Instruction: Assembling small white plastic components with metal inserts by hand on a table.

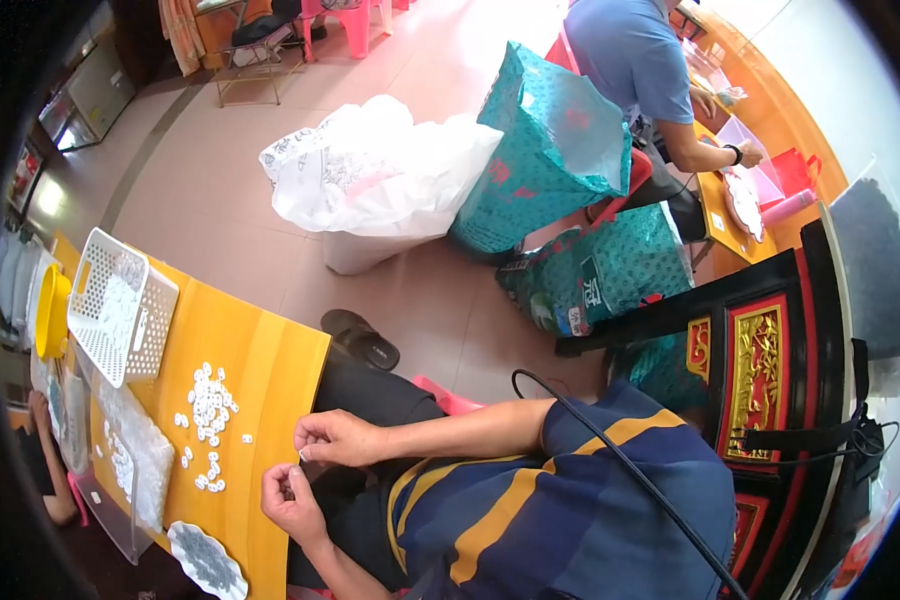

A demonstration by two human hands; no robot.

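Observation:
My right hand [338, 438] is closed in a pinch just past the table's edge, above my lap. A tiny pale bit shows at its thumb and fingertips, too small to name. Close beside it, my left hand [292, 503] is also pinched, the thumb against the fingers; whatever it holds is hidden. Nearest on the wooden table [260, 350] lies a loose heap of small white plastic pieces [210, 402], with a few scattered around it. A white scalloped plate [234, 590] of small dark grey pieces [206, 556] rests by the table's near edge.
A white perforated basket [160, 310] holding white pieces, a clear plastic bag [148, 450] and a yellow bowl [52, 310] stand at left. Large white [370, 240] and teal [530, 140] sacks stand on the floor beside a slipper [360, 338]. Another person [630, 70] works at back right.

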